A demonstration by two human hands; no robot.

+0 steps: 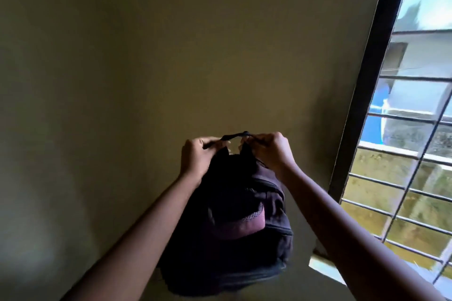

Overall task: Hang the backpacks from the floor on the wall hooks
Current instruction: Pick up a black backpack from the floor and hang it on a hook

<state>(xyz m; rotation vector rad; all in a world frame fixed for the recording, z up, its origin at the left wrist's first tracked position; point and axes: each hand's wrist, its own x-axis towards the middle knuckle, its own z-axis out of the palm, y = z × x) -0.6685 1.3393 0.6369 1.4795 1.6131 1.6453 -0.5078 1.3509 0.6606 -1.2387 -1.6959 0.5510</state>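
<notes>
A dark backpack [234, 227] with a maroon front pocket hangs in the air against the olive wall [171, 56], low in the middle of the view. Its black top loop [236, 135] is stretched between my two hands. My left hand [198, 154] pinches the loop's left end and my right hand [269, 150] pinches its right end, both at the top of the bag. A small dark knob at the loop's top may be a hook; I cannot tell. The bag's back side is hidden.
A barred window with a dark frame [367, 95] fills the right side, close to my right forearm. Its pale sill [320, 264] juts out beside the bag's lower right. The wall to the left and above is plain.
</notes>
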